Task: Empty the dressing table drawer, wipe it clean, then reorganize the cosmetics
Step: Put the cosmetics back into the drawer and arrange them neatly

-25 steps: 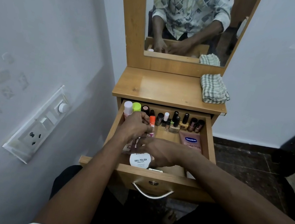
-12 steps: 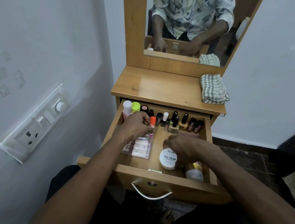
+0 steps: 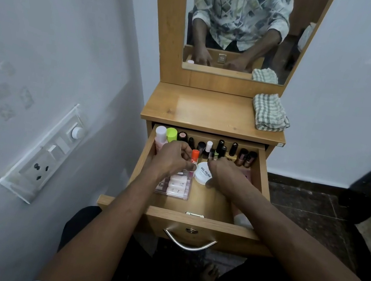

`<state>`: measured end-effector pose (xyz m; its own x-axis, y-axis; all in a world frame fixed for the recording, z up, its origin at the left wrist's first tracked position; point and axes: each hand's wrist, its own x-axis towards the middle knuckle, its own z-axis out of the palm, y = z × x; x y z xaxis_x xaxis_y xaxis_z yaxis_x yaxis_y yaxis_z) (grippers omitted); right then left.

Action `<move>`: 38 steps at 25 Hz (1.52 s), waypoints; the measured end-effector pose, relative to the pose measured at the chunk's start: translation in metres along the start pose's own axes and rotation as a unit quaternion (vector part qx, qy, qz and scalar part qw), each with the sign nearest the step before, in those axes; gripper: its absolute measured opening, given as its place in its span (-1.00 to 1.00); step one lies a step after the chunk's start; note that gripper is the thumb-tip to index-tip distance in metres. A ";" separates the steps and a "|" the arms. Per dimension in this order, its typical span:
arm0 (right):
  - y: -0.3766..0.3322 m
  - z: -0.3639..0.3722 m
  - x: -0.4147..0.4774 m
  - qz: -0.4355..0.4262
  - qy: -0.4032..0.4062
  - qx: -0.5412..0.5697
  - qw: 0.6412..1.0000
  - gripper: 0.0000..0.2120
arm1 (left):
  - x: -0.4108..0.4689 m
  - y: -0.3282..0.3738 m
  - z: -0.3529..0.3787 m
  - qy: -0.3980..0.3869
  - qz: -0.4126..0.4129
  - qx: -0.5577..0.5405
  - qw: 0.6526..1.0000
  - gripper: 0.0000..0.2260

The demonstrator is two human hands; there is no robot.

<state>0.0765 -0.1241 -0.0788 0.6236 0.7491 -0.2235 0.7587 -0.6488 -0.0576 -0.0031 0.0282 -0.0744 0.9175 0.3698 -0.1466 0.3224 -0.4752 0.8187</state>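
The drawer (image 3: 200, 221) is pulled fully out, with its steel handle (image 3: 188, 243) nearest to the person. Inside, near the front, a clear box of small pink bottles (image 3: 175, 186) lies at the left. The left hand (image 3: 171, 159) is above it, its grip pinching a tube with an orange cap (image 3: 194, 160), which stands upright. Just beside it the right hand (image 3: 225, 175) has its grip curled on the white jar marked nail polish (image 3: 204, 173); I cannot tell if it holds the jar or only pushes it. Behind them a row of small bottles (image 3: 222, 149) stands along the back wall. The bench (image 3: 204, 109) carries a folded checked cloth (image 3: 270, 112) at its right corner. This looks like the reorganizing step: it seems best to slide the jar slowly and keep the tube vertical, so the row behind does not fall.
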 end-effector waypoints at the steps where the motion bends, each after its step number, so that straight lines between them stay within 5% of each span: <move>1: 0.001 0.000 -0.001 0.007 0.006 0.015 1.000 -0.56 | -0.001 0.001 0.000 -0.007 0.006 0.005 1.000 -0.79; 8: 0.030 0.000 -0.007 0.086 0.105 0.170 0.976 -0.89 | -0.011 0.006 0.010 -0.086 0.037 0.041 0.995 -0.75; 13: 0.026 -0.007 -0.023 -0.015 0.095 0.361 0.928 -0.61 | -0.008 0.011 0.014 -0.056 0.014 0.052 0.997 -0.78; 19: 0.006 -0.008 -0.004 0.045 0.220 0.394 0.891 -0.76 | 0.001 0.008 0.000 0.228 -0.008 -0.016 0.973 -0.86; 31: -0.015 0.005 0.019 0.038 0.122 0.329 0.936 -0.75 | 0.017 -0.020 0.019 0.194 -0.016 0.108 0.975 -0.90; 38: -0.031 0.009 0.031 0.026 0.100 0.376 0.921 -0.72 | 0.012 -0.011 0.019 0.204 -0.035 0.127 0.970 -0.97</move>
<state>0.0707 -0.0823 -0.0928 0.7341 0.6759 -0.0654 0.4300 -0.5372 -0.7256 0.0090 0.0231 -0.0961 0.7394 0.6688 0.0771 0.4749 -0.5993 0.6444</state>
